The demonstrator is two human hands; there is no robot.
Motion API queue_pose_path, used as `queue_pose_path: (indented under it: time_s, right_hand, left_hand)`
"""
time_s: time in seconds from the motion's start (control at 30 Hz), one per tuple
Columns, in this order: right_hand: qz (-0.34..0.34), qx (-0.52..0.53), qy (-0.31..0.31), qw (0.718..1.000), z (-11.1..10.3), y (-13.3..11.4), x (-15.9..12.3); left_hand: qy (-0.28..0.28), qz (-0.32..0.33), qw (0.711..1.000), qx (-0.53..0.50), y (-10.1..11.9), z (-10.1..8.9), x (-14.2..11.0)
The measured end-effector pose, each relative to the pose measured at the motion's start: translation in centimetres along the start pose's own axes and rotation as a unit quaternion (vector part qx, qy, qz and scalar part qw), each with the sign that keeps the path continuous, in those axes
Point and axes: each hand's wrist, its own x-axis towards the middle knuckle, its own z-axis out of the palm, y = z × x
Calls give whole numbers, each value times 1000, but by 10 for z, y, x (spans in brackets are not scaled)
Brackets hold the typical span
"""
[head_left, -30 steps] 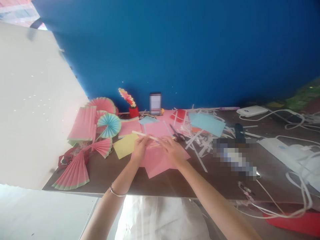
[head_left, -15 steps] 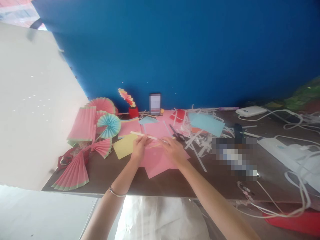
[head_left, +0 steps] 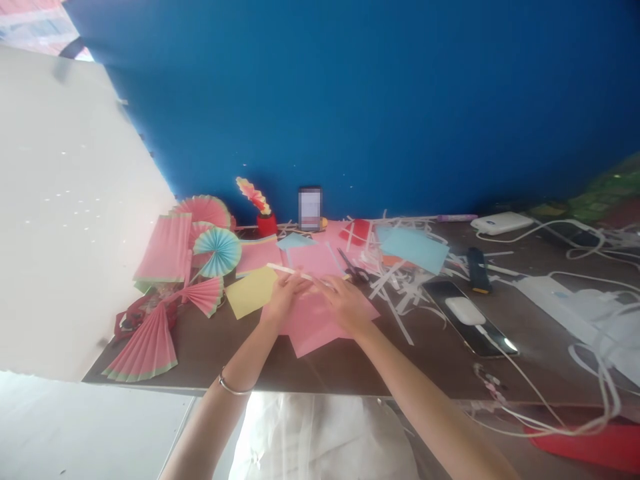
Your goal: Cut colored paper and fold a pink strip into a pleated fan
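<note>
My left hand (head_left: 284,297) and my right hand (head_left: 344,301) rest close together on a pink paper sheet (head_left: 315,325) lying on the dark table (head_left: 350,363). Both pinch a long narrow folded strip (head_left: 293,271) that runs up-left from my fingers. The fingers of both hands are curled on the strip. A yellow sheet (head_left: 251,291) lies just left of my left hand. Black scissors (head_left: 353,267) lie just beyond my right hand.
Pink pleated fans (head_left: 150,340) and a blue-green rosette (head_left: 218,250) crowd the left side. White paper strips (head_left: 400,287), a light blue sheet (head_left: 415,248), a phone (head_left: 470,317), a power strip (head_left: 565,297) and cables fill the right. A blue wall (head_left: 375,100) stands behind.
My left hand has shifted slightly to the right along the strip, closer to my right hand. Nothing else has moved.
</note>
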Motion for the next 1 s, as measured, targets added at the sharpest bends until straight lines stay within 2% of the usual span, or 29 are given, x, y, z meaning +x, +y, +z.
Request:
queue_pose_path:
  time_s: [0.17, 0.4, 0.47, 0.5, 0.53, 0.57, 0.6, 0.63, 0.67, 0.73, 0.8, 0.83, 0.87, 1.0]
  right_hand:
    - [53, 62, 58, 995, 2, -3, 3]
    - [89, 110, 109, 984, 3, -3, 5]
    - [91, 101, 119, 984, 3, -1, 5]
    - [88, 91, 123, 984, 2, 0, 4]
    - [83, 78, 127, 985, 2, 1, 4]
    - [76, 64, 129, 987, 2, 2, 3]
    - [69, 49, 130, 988, 1, 2, 3]
    - [62, 36, 130, 989, 1, 3, 3]
    - [56, 25, 131, 990, 0, 3, 3]
    - [43, 12, 129, 991, -1, 3, 3]
    - [29, 14, 121, 992, -2, 1, 3]
    - [24, 19, 116, 993, -2, 1, 4]
    - [21, 26, 111, 993, -2, 0, 4]
    - [17, 51, 103, 993, -2, -2, 5]
  left_hand:
    - [31, 28, 999, 31, 1, 3, -2]
    - [-6, 15, 1000, 6, -1, -1, 2]
    - [24, 50, 997, 45, -2, -4, 2]
    - [64, 83, 991, 82, -2, -6, 2]
    - [116, 128, 976, 133, -1, -9, 1]
    - [169, 184, 948, 199, -1, -11, 0]
    - [208, 246, 906, 275, 0, -13, -1]
    - [219, 310, 854, 356, 1, -14, -3]
    - [201, 371, 796, 434, 2, -15, -4]
    - [111, 462, 679, 559, 2, -14, -7]
    - [23, 494, 596, 633, 0, -12, -7]
    - [-2, 497, 572, 652, -2, -10, -7]
    - [-14, 495, 561, 664, -3, -10, -6]
    - [-20, 483, 567, 667, -5, -9, -5]
